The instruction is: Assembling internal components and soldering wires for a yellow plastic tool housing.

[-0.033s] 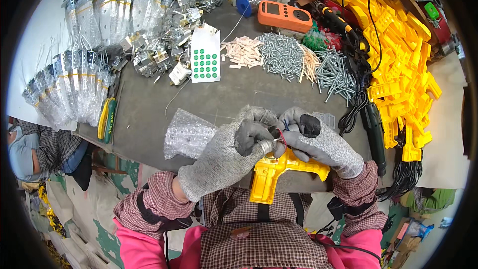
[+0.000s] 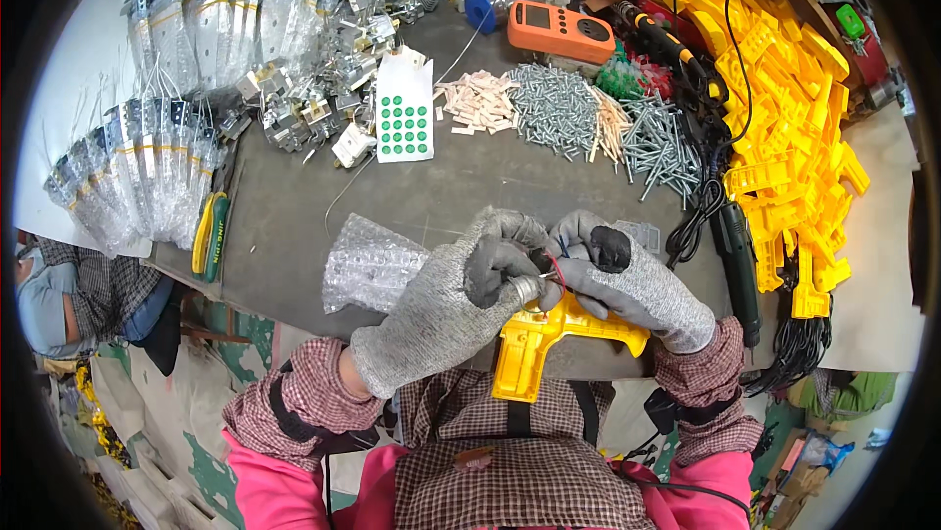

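Both gloved hands meet above the front of the bench, fingers pinched close together. Thin red wire [image 2: 559, 273] runs between the fingertips, and a bit of blue shows by the right fingers. My left hand [image 2: 480, 270], in a grey coated glove, is closed on the wire; its fingers hide the rest. My right hand [image 2: 632, 280] is closed on the wire's other side. Beneath them lies a yellow pistol-shaped plastic housing half [image 2: 529, 349], its hollow side up, over the bench edge. Left of my left hand is a clear bubble-wrap bag [image 2: 368, 265].
Screws [image 2: 554, 108], pale small strips [image 2: 478, 101] and a green-dotted sticker sheet [image 2: 405, 113] lie at the back, near an orange meter [image 2: 561, 33]. Yellow housings [image 2: 784, 118] heap at right beside a power screwdriver [image 2: 735, 265]. Wrapped bundles [image 2: 147, 172] and cutters [image 2: 210, 236] are left.
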Demonstrator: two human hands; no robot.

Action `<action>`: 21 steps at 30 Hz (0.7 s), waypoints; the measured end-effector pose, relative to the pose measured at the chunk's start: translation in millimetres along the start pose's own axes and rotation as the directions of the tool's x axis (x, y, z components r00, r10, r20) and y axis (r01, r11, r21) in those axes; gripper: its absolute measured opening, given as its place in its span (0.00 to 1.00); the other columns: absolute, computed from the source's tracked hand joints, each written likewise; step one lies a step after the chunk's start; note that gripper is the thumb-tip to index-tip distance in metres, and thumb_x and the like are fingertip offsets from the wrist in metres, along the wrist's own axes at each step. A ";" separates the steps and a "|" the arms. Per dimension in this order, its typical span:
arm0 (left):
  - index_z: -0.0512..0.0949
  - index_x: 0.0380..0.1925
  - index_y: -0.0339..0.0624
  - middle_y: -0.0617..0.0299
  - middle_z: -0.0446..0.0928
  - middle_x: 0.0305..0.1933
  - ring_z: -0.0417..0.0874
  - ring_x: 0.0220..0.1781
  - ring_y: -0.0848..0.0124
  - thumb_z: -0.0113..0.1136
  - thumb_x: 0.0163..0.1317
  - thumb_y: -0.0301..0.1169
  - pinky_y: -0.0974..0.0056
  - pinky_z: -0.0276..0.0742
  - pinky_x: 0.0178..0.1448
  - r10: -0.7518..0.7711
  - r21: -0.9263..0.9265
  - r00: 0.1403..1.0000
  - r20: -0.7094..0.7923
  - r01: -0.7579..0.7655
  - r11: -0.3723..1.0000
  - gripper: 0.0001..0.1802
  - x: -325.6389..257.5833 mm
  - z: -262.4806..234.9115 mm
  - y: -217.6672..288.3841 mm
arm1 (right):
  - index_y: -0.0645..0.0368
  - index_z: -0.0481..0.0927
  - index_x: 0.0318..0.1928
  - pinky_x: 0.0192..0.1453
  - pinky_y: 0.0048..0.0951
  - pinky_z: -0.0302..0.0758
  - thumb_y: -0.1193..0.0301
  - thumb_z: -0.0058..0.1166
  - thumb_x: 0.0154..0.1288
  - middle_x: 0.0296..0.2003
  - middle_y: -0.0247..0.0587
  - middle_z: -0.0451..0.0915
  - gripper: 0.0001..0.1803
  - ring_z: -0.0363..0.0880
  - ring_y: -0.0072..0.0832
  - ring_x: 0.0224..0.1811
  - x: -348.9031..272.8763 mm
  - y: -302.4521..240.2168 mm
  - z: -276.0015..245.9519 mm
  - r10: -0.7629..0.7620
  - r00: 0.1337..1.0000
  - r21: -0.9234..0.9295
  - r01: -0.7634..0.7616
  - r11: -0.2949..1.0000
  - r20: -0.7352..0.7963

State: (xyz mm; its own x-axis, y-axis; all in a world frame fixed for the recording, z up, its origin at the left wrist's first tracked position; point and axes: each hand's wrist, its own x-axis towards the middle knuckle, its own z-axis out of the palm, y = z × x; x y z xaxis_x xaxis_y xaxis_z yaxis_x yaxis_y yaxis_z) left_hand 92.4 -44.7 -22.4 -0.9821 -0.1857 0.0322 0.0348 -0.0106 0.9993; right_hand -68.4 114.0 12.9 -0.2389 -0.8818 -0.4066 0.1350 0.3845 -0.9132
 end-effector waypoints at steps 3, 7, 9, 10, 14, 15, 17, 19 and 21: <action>0.67 0.60 0.37 0.60 0.76 0.51 0.80 0.53 0.76 0.59 0.71 0.24 0.68 0.77 0.59 -0.042 0.028 0.999 0.003 0.042 0.999 0.20 3.6 0.5 5.2 | 0.59 0.74 0.46 0.29 0.15 0.65 0.66 0.53 0.75 0.30 0.27 0.78 0.10 0.70 0.10 0.25 -2.0 2.6 -0.1 0.001 1.000 0.043 -0.002 0.999 0.021; 0.70 0.56 0.37 0.61 0.77 0.48 0.80 0.52 0.79 0.60 0.70 0.25 0.71 0.78 0.56 0.057 0.181 0.998 -0.024 -0.051 0.982 0.17 3.4 0.6 -2.2 | 0.59 0.75 0.46 0.41 0.17 0.72 0.69 0.54 0.74 0.35 0.29 0.79 0.08 0.73 0.12 0.37 -2.8 8.7 4.9 -0.112 0.994 0.024 0.112 0.993 -0.005; 0.71 0.54 0.37 0.62 0.77 0.47 0.79 0.50 0.80 0.60 0.71 0.26 0.72 0.78 0.54 -0.031 0.115 0.999 -0.009 0.032 0.993 0.15 3.3 0.3 6.8 | 0.59 0.75 0.46 0.44 0.18 0.72 0.70 0.56 0.73 0.37 0.29 0.78 0.07 0.73 0.12 0.39 -3.1 13.3 2.8 -0.160 0.987 -0.066 0.158 0.985 -0.019; 0.73 0.52 0.37 0.63 0.77 0.45 0.79 0.48 0.81 0.61 0.71 0.27 0.74 0.77 0.52 -0.114 0.050 0.993 0.015 0.113 0.992 0.13 4.2 0.6 12.7 | 0.59 0.76 0.46 0.47 0.19 0.72 0.72 0.57 0.71 0.38 0.29 0.78 0.07 0.73 0.12 0.41 -3.4 15.5 1.8 -0.210 0.977 -0.158 0.202 0.966 -0.032; 0.74 0.50 0.38 0.65 0.77 0.42 0.77 0.43 0.83 0.60 0.71 0.28 0.76 0.75 0.47 -0.106 0.020 0.994 -0.011 0.106 0.994 0.11 2.7 3.9 16.5 | 0.59 0.78 0.46 0.43 0.21 0.73 0.73 0.60 0.68 0.36 0.29 0.79 0.08 0.75 0.14 0.39 -7.1 22.2 9.6 -0.280 0.952 -0.108 0.268 0.957 -0.126; 0.75 0.49 0.39 0.66 0.77 0.41 0.76 0.41 0.83 0.61 0.71 0.28 0.76 0.75 0.46 -0.094 0.001 0.995 -0.016 0.094 0.996 0.10 3.0 3.7 13.0 | 0.58 0.79 0.45 0.41 0.22 0.74 0.74 0.61 0.66 0.35 0.29 0.79 0.08 0.75 0.14 0.37 -8.7 20.1 9.9 -0.344 0.930 -0.303 0.293 0.907 -0.129; 0.75 0.48 0.39 0.66 0.77 0.40 0.75 0.40 0.84 0.62 0.70 0.27 0.77 0.74 0.44 -0.082 -0.017 0.996 -0.024 0.082 0.997 0.10 3.1 4.3 6.9 | 0.58 0.81 0.45 0.35 0.23 0.74 0.74 0.63 0.64 0.33 0.31 0.79 0.10 0.76 0.16 0.31 -8.4 22.6 12.1 -0.520 0.845 -0.580 0.363 0.729 -0.124; 0.77 0.47 0.42 0.66 0.77 0.39 0.76 0.35 0.82 0.64 0.68 0.27 0.75 0.75 0.39 0.190 0.259 0.978 -0.080 -0.164 0.952 0.10 4.2 7.3 2.2 | 0.58 0.80 0.44 0.37 0.22 0.74 0.74 0.62 0.64 0.33 0.31 0.79 0.09 0.75 0.15 0.32 -6.1 26.9 14.8 -0.552 0.821 -0.618 0.361 0.698 -0.144; 0.77 0.47 0.43 0.65 0.78 0.38 0.78 0.33 0.79 0.64 0.66 0.26 0.73 0.75 0.37 0.238 0.359 0.970 -0.057 -0.202 0.911 0.10 0.1 12.7 4.0 | 0.59 0.80 0.44 0.38 0.21 0.74 0.75 0.60 0.64 0.33 0.30 0.78 0.08 0.75 0.14 0.33 -5.5 24.4 16.0 -0.583 0.796 -0.656 0.353 0.667 -0.164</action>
State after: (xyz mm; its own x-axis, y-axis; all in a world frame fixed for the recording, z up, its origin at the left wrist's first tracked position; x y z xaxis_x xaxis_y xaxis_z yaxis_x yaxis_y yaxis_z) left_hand 90.1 -32.3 -18.2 -0.9334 -0.2389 0.2677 0.1635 0.3809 0.9100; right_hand -48.4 123.8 -6.7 -0.4268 -0.8809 0.2047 -0.6252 0.1239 -0.7705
